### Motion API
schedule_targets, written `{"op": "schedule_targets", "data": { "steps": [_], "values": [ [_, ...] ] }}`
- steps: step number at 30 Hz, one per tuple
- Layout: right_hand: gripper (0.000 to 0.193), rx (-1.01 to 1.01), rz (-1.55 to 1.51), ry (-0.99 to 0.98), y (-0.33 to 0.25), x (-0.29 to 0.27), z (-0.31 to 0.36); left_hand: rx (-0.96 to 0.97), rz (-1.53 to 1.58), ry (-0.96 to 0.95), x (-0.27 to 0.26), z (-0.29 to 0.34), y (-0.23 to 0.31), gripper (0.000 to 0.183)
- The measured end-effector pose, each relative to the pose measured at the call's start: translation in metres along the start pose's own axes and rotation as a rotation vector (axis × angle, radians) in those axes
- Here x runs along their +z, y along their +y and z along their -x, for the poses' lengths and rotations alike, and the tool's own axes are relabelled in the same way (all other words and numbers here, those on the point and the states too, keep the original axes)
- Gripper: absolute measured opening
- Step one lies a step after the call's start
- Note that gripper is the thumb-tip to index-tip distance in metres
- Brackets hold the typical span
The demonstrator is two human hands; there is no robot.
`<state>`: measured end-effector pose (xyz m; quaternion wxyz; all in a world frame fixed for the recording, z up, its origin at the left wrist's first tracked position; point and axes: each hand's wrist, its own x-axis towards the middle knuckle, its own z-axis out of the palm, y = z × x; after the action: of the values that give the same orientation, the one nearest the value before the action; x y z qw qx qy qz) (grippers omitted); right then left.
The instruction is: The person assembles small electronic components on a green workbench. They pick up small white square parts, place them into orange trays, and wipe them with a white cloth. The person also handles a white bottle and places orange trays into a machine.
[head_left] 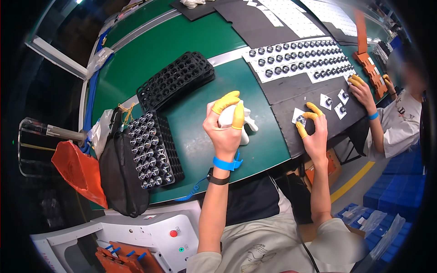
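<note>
The left hand (226, 122) is curling its fingers partly closed around a white object (246, 125), whose pronged end is sticking out to the right of the grip above the green counter (200, 157). Yellow finger cots are covering several fingertips, and a blue wrist strap (226, 164) is circling the wrist just below this hand.

The right hand (302, 119) is bending low over a dark mat (291, 132), thumb and index finger slightly apart, bracketing a small round black component (301, 118) on a white square card (296, 113); I cannot tell whether they are gripping it or only touching it.

Three more carded components (326, 102) are lying just to the right of this hand, and beyond it rows of similar black components (291, 57) are standing on white sheets. Farther right, a co-worker's hand (359, 88) is reaching onto the mat's edge.

To the left of the left hand, a stacked black tray (175, 170) is holding shiny round pieces, while black cavity trays (175, 82) are resting beyond it, farther from the person.
</note>
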<state>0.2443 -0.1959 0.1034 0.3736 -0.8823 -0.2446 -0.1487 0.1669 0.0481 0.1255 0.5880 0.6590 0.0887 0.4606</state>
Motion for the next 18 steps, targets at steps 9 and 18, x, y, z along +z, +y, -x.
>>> {"op": "schedule_targets", "data": {
  "steps": [9, 18],
  "values": [
    [0.031, -0.001, 0.024, 0.0, 0.0019, 0.0006, -0.0004, 0.009, -0.065, 0.002, 0.0001, 0.0051, -0.0034, 0.015],
    [0.03, -0.008, 0.016, 0.012, 0.0038, 0.002, -0.0001, 0.051, -0.134, 0.002, 0.0008, 0.005, -0.0047, 0.014]
  ]
}}
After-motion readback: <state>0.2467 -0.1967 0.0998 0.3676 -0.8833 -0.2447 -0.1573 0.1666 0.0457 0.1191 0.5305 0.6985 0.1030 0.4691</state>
